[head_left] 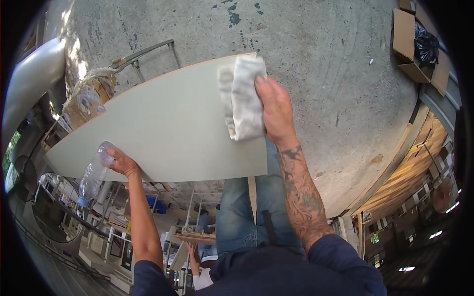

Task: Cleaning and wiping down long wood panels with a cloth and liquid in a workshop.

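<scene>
In front of me lies a large pale grey-green panel [168, 118] with a curved-looking far edge. My right hand [278, 109] grips a folded white cloth [248, 98] at the panel's right end, the thumb on top; the cloth is slightly smeared by motion. A clear plastic bottle [93, 172] with a blue cap is held in my left hand [121, 163] over the panel's near left edge. The bottle tilts so its cap points down and toward me, beyond the panel edge. What liquid it holds, if any, I cannot make out.
Metal frame legs [143, 56] show behind the panel, beside a plastic-wrapped carton [89, 98]. An open cardboard box [414, 54] with a black bag sits far right on the concrete floor [326, 64]. Stacked wood [410, 163] stands right; another person's hand [191, 252] appears low centre.
</scene>
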{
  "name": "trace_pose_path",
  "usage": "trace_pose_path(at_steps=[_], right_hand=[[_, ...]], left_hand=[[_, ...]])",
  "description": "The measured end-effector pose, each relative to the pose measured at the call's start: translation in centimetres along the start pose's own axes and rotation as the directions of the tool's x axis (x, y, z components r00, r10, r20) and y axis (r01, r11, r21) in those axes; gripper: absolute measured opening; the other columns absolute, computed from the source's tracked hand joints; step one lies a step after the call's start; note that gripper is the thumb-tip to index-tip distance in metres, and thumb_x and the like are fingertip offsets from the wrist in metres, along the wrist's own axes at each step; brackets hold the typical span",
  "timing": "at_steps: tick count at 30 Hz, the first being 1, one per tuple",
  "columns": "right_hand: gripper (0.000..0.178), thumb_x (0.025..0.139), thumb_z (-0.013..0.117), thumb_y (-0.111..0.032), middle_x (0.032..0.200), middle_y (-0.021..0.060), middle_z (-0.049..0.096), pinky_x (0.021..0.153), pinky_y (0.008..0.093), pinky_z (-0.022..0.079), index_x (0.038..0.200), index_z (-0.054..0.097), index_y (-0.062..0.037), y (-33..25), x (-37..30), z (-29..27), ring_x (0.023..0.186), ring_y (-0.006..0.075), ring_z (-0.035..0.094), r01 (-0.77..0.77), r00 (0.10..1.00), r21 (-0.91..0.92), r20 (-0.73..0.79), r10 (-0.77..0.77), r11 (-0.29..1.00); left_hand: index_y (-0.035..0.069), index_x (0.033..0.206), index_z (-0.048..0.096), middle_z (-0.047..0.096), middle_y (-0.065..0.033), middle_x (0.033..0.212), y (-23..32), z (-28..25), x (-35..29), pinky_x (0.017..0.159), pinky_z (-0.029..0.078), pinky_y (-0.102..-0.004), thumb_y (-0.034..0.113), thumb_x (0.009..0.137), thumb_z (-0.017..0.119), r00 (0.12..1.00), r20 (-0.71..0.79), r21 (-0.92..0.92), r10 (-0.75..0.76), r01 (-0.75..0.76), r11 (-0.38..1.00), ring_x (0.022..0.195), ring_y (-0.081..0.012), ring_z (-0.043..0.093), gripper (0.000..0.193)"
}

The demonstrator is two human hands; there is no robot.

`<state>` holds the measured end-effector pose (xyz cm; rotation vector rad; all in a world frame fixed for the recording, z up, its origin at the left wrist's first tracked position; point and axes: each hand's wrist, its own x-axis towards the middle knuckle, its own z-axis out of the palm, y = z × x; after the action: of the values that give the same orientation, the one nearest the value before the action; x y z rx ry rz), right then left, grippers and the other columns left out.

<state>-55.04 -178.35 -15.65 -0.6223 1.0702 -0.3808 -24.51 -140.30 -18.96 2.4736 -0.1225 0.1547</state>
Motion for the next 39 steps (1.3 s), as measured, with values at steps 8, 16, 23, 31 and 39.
trace_pose_path(at_steps=[8,16,23,31,39], right_hand=[[0.04,0.105,0.054,-0.033,0.112,0.0024,0.067,0.089,0.0249,0.047,0.124,0.062,0.0018,2.2,-4.1,-1.6,0.1,0.0075,0.059,-0.007,0.998,-0.088,-0.059,0.002,0.996],[0.04,0.105,0.054,-0.036,0.106,0.0018,0.068,0.087,0.0245,0.047,0.117,0.064,0.0013,-2.2,4.2,0.7,0.097,0.0071,0.06,0.107,0.994,-0.04,0.004,-0.107,0.993],[0.042,0.105,0.054,-0.035,0.103,0.0008,0.067,0.084,0.0252,0.047,0.118,0.066,0.003,0.8,-1.4,-1.8,0.093,0.0067,0.056,0.02,0.997,-0.417,-0.058,-0.048,0.909],[0.035,0.105,0.053,-0.028,0.093,0.0034,0.069,0.078,0.028,0.049,0.116,0.065,0.0026,2.4,-4.1,-1.4,0.085,0.0086,0.056,0.079,0.981,-0.36,-0.139,-0.137,0.93],[0.039,0.105,0.054,-0.033,0.074,0.0032,0.055,0.066,0.0299,0.043,0.094,0.059,0.004,-0.1,-0.1,-0.5,0.073,0.01,0.043,0.106,0.973,-0.466,-0.134,-0.189,0.879]], left_hand=[[-0.008,0.134,0.044,0.056,-0.0213,0.13,1.4,0.0,-0.7,0.102,0.044,-0.0438,0.043,0.098,0.062,0.999,-0.035,0.06,0.039,-0.036,0.998,0.113,-0.0325,0.056,0.065],[-0.009,0.131,0.046,0.055,-0.0245,0.127,3.1,1.3,-1.5,0.102,0.042,-0.0466,0.047,0.095,0.063,0.997,-0.076,0.097,0.016,-0.009,0.995,0.114,-0.0368,0.054,0.069],[-0.006,0.124,0.054,0.062,-0.0193,0.12,1.7,0.1,-0.7,0.096,0.046,-0.0454,0.047,0.093,0.066,0.98,-0.12,0.303,0.158,-0.115,0.946,0.105,-0.0317,0.058,0.062],[-0.007,0.133,0.042,0.053,-0.0258,0.127,3.0,1.0,-1.8,0.101,0.043,-0.0498,0.051,0.095,0.062,0.995,-0.097,0.239,0.038,-0.014,0.971,0.113,-0.0391,0.054,0.072],[-0.007,0.135,0.04,0.049,-0.0263,0.13,2.8,0.9,-1.9,0.102,0.043,-0.0488,0.051,0.094,0.062,0.999,-0.042,0.182,-0.014,0.022,0.983,0.116,-0.0388,0.052,0.075]])
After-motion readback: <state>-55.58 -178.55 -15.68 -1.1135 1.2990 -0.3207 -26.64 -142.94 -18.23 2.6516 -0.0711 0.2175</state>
